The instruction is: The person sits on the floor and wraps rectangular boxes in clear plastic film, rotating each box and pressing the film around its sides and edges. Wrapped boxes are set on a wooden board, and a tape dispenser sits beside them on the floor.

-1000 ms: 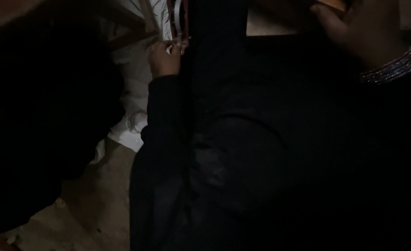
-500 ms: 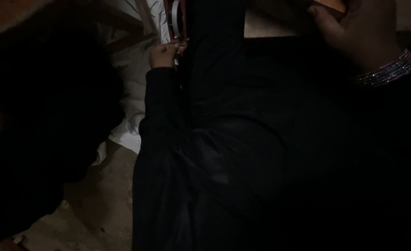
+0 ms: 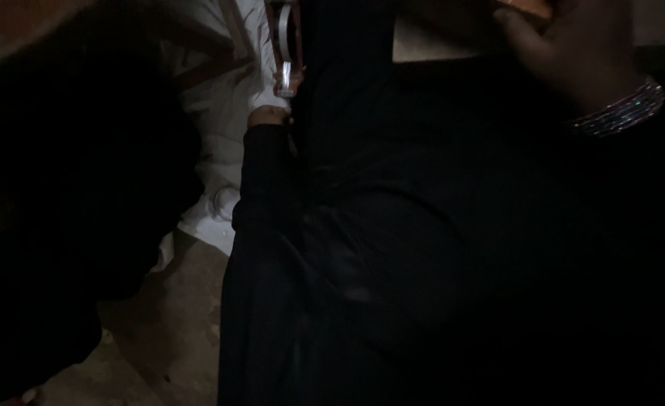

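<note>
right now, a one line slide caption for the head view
Left hand at the edge of black cloth, right hand with bangles resting on top.

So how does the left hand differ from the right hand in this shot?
The left hand is mostly hidden at the black cloth's edge, beside a shiny metal piece; the right hand shows more fully at the top, resting on the cloth. The right wrist wears sparkling bangles; none show on the left. Both touch the cloth.

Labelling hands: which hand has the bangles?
The right hand, top right: sparkly bangles ring its wrist. The left hand, at a black sleeve's end, shows none.
</note>
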Demonstrator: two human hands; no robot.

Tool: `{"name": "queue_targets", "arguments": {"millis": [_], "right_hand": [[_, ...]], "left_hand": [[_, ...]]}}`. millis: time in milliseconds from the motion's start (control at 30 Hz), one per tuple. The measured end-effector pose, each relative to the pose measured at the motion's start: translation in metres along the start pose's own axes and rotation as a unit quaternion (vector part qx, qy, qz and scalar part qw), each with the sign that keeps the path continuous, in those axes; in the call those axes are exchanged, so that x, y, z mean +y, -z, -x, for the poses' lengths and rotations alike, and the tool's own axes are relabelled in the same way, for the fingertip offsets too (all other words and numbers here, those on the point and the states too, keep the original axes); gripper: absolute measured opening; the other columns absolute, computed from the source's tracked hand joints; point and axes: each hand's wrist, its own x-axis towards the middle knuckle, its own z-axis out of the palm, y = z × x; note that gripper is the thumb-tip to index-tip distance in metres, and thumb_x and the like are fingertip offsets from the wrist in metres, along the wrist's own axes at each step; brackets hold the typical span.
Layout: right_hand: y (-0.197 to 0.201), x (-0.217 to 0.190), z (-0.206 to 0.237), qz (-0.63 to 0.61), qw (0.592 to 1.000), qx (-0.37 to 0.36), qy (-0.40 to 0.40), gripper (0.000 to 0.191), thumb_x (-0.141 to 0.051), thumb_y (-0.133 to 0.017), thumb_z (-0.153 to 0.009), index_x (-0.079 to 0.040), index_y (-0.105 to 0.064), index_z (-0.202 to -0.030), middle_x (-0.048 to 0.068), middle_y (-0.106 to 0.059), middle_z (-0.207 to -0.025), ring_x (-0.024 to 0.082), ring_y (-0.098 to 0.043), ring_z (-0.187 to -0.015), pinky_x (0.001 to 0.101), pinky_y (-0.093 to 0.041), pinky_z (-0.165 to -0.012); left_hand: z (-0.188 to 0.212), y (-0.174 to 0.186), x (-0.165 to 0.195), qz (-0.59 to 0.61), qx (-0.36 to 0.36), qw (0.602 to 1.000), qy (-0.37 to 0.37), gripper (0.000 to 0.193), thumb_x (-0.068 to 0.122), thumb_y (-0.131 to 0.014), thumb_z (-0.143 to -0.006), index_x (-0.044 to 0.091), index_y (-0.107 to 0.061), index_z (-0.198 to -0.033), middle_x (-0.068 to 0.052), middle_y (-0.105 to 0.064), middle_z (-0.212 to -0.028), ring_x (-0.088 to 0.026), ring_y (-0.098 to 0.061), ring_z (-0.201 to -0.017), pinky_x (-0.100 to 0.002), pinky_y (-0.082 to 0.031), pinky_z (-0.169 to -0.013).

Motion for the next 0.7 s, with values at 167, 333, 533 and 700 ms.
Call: {"name": "queue_targets", "arguments": {"millis": [167,333,533,700], "right_hand": [[0.008,-0.011,-0.010,-0.032,0.999,-0.011,-0.036,0.040,-0.026,-0.077,-0.111,0.000,-0.063,-0.138,0.019,-0.072,-0.113,0.028,-0.072,-0.097,0.0403,-0.059,-0.082],[0.018,-0.022,-0.014,-0.087,0.996,-0.013,-0.027,0.050,-0.028,-0.080,-0.107,0.000,-0.057,-0.142,0.020,-0.068,-0.124,0.030,-0.070,-0.110,0.0415,-0.059,-0.087],[0.016,-0.036,-0.013,-0.131,0.991,0.038,-0.004,0.059,-0.022,-0.083,-0.097,-0.002,-0.052,-0.144,0.020,-0.065,-0.132,0.030,-0.069,-0.119,0.0382,-0.062,-0.093],[0.001,-0.060,-0.008,-0.164,0.985,0.030,-0.045,0.062,-0.027,-0.084,-0.099,-0.003,-0.050,-0.144,0.017,-0.068,-0.125,0.023,-0.075,-0.099,0.0329,-0.064,-0.078]], "left_hand": [[0.000,0.006,0.006,-0.006,0.015,1.000,0.003,0.016,0.016,-0.071,-0.090,0.002,-0.076,-0.096,-0.012,-0.079,-0.093,-0.022,-0.075,-0.080,-0.036,-0.061,-0.072],[-0.002,0.017,-0.002,0.033,0.045,0.998,-0.012,0.013,0.013,-0.071,-0.090,0.001,-0.075,-0.094,-0.012,-0.078,-0.089,-0.020,-0.073,-0.076,-0.035,-0.059,-0.068],[-0.008,0.036,0.006,0.164,0.063,0.978,-0.113,0.009,0.010,-0.070,-0.090,0.001,-0.073,-0.091,-0.012,-0.076,-0.085,-0.019,-0.071,-0.071,-0.033,-0.057,-0.062],[0.021,0.004,0.037,0.092,0.004,0.962,-0.259,0.008,0.011,-0.074,-0.090,0.003,-0.074,-0.089,-0.009,-0.075,-0.083,-0.015,-0.069,-0.070,-0.029,-0.055,-0.060]]}}
